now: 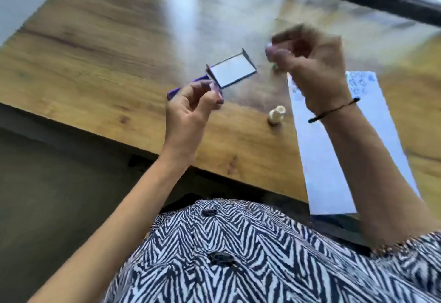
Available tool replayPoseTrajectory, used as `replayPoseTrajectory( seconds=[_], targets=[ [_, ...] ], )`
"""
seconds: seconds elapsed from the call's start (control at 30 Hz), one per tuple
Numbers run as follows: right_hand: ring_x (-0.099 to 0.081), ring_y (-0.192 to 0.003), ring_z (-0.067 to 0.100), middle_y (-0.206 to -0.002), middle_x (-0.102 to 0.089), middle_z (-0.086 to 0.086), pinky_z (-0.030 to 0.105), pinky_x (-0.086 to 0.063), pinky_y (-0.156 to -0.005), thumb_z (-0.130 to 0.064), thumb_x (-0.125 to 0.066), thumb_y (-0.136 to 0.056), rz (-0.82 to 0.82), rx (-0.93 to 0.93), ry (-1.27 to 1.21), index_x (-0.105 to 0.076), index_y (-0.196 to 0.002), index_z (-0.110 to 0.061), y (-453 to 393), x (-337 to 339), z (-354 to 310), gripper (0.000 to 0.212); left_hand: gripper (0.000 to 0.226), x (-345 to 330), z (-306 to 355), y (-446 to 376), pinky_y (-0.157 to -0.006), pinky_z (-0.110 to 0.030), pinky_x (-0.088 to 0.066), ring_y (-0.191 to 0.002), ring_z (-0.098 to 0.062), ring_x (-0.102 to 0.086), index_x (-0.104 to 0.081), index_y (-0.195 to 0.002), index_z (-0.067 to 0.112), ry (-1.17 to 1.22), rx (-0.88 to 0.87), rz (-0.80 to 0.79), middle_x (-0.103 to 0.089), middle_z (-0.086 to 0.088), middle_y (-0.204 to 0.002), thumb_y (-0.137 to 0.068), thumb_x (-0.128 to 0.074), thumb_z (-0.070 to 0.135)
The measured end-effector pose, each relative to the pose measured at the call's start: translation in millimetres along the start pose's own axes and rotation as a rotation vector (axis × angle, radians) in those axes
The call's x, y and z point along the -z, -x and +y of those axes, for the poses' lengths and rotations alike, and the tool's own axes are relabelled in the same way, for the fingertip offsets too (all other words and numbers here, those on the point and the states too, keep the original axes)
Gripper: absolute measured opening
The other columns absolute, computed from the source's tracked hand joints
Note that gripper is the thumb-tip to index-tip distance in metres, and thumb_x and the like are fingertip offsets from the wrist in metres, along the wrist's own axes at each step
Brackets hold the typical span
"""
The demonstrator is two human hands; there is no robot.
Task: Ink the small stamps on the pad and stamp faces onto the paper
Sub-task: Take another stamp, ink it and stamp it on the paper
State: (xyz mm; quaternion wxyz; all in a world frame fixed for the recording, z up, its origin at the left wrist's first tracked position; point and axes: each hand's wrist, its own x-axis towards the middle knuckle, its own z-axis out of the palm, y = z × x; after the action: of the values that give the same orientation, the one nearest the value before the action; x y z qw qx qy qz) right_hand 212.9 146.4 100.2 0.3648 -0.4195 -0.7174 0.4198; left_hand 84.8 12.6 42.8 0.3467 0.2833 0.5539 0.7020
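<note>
We hold both hands above the wooden surface (100,47): left hand (191,107) beside the open ink pad (232,70), right hand (312,64) blurred over the paper (334,150). Each grip looks pinched, on what we cannot tell. A small stamp (276,114) lies between pad and paper; a hasty reach could knock it off or smear the prints.
</note>
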Motion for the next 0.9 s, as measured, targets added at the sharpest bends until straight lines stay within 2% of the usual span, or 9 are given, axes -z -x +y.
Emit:
replayPoseTrajectory(
  seconds=[0.1,0.2,0.3,0.33,0.37,0.47,0.5,0.63,0.9],
  targets=[
    [-0.060,-0.055,0.004,-0.063,-0.064,-0.007,0.028,-0.053,-0.064,-0.004,-0.067,-0.075,0.114,-0.213,-0.059,-0.062,-0.075,-0.019,11,48,40,0.016,0.012,-54,-3,19,-0.077,-0.029,-0.052,-0.080,-0.013,-0.063,-0.061,-0.091,0.018,-0.055,0.035,-0.326,-0.069,0.006,-0.082,-0.080,-0.055,0.019],
    [-0.060,-0.064,0.008,-0.074,-0.065,0.009,0.030,-0.052,-0.073,-0.003,-0.065,-0.077,0.139,-0.261,0.145,-0.065,-0.088,-0.005,17,64,69,0.012,0.022,-99,-18,33,-0.083,-0.030,-0.049,-0.087,-0.013,-0.062,-0.058,-0.104,0.009,-0.235,0.052,-0.531,-0.067,-0.007,-0.097,-0.084,-0.055,0.018],
    [-0.055,-0.057,-0.009,-0.079,-0.065,0.009,0.005,-0.041,-0.066,-0.006,-0.066,-0.075,0.053,-0.180,0.371,-0.066,-0.090,-0.001,16,62,79,0.015,0.019,-121,-35,35,-0.078,-0.027,-0.044,-0.089,-0.027,-0.063,-0.059,-0.104,0.003,-0.446,-0.036,-0.534,-0.068,-0.015,-0.099,-0.086,-0.055,0.010],
    [-0.054,-0.056,-0.010,-0.079,-0.066,0.009,0.002,-0.038,-0.062,-0.006,-0.066,-0.075,0.027,-0.148,0.436,-0.066,-0.089,-0.001,15,60,79,0.015,0.019,-124,-40,34,-0.078,-0.029,-0.043,-0.090,-0.030,-0.063,-0.059,-0.103,0.002,-0.498,-0.058,-0.531,-0.069,-0.016,-0.098,-0.086,-0.055,0.011],
    [-0.054,-0.059,-0.006,-0.080,-0.068,0.011,0.004,-0.037,-0.062,-0.005,-0.065,-0.074,0.010,-0.117,0.488,-0.067,-0.087,-0.001,15,59,80,0.014,0.019,-125,-44,33,-0.080,-0.033,-0.043,-0.091,-0.032,-0.062,-0.058,-0.103,0.002,-0.536,-0.067,-0.530,-0.069,-0.017,-0.097,-0.087,-0.055,0.012],
    [-0.061,-0.083,0.025,-0.088,-0.071,0.018,0.024,-0.041,-0.075,-0.005,-0.062,-0.075,-0.002,-0.062,0.595,-0.066,-0.087,0.000,14,56,81,0.013,0.019,-124,-50,30,-0.081,-0.040,-0.047,-0.089,-0.033,-0.062,-0.058,-0.101,0.003,-0.589,-0.086,-0.537,-0.068,-0.018,-0.095,-0.086,-0.055,0.015],
    [-0.060,-0.090,0.029,-0.092,-0.070,0.020,0.028,-0.040,-0.079,-0.006,-0.061,-0.077,-0.005,-0.058,0.631,-0.066,-0.089,-0.001,14,55,82,0.014,0.019,-124,-51,29,-0.080,-0.041,-0.048,-0.088,-0.034,-0.062,-0.058,-0.100,0.003,-0.602,-0.097,-0.536,-0.068,-0.018,-0.094,-0.086,-0.055,0.015],
    [-0.055,-0.099,0.033,-0.098,-0.065,0.022,0.032,-0.037,-0.083,-0.008,-0.059,-0.079,-0.016,-0.072,0.735,-0.065,-0.092,-0.002,11,48,84,0.016,0.021,-124,-54,28,-0.080,-0.043,-0.048,-0.089,-0.035,-0.061,-0.058,-0.101,0.003,-0.633,-0.123,-0.536,-0.068,-0.018,-0.095,-0.086,-0.055,0.017],
    [-0.055,-0.099,0.033,-0.101,-0.064,0.021,0.033,-0.037,-0.082,-0.009,-0.057,-0.080,-0.037,-0.081,0.807,-0.064,-0.091,-0.003,6,45,84,0.014,0.022,-124,-56,27,-0.080,-0.044,-0.049,-0.089,-0.033,-0.062,-0.059,-0.101,0.004,-0.644,-0.129,-0.531,-0.069,-0.017,-0.096,-0.085,-0.056,0.018]
  ],
)
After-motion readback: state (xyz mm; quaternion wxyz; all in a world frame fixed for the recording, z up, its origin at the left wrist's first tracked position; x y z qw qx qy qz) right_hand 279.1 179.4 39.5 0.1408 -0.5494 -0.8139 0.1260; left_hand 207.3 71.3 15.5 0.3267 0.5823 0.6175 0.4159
